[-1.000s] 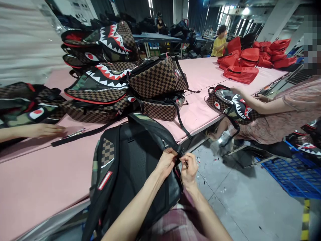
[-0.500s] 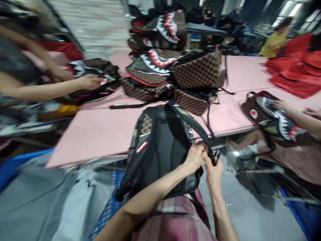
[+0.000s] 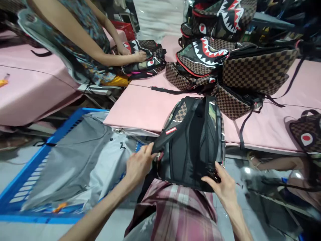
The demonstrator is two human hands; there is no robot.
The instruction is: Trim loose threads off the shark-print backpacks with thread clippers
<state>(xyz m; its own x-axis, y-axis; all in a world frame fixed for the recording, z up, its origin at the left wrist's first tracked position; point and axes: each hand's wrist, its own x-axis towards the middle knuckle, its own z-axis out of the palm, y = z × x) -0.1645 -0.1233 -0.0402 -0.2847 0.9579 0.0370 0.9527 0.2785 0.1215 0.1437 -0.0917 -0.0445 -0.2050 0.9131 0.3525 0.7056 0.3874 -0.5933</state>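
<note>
A black backpack (image 3: 179, 157) leans on the table edge and my lap, its padded back and shoulder straps facing up. Camouflage and brown check show along its sides. My left hand (image 3: 140, 164) is closed around the lower part of the left shoulder strap (image 3: 167, 134), which has a red and white label. At the bag's lower right corner, my right hand (image 3: 225, 187) has thumb and forefinger spread on either side of a dark buckle (image 3: 213, 173). Its other fingers are partly hidden.
The pink table (image 3: 140, 107) holds stacked check backpacks (image 3: 258, 72) with shark-mouth fronts. A co-worker's hands (image 3: 135, 57) handle another bag at the left. A blue crate (image 3: 15, 194) with grey material stands at lower left. Another bag (image 3: 307, 134) lies at the right edge.
My left hand has moved from the right strap across to the left strap. My right hand has spread its fingers near the lower right corner. The view has turned left.
</note>
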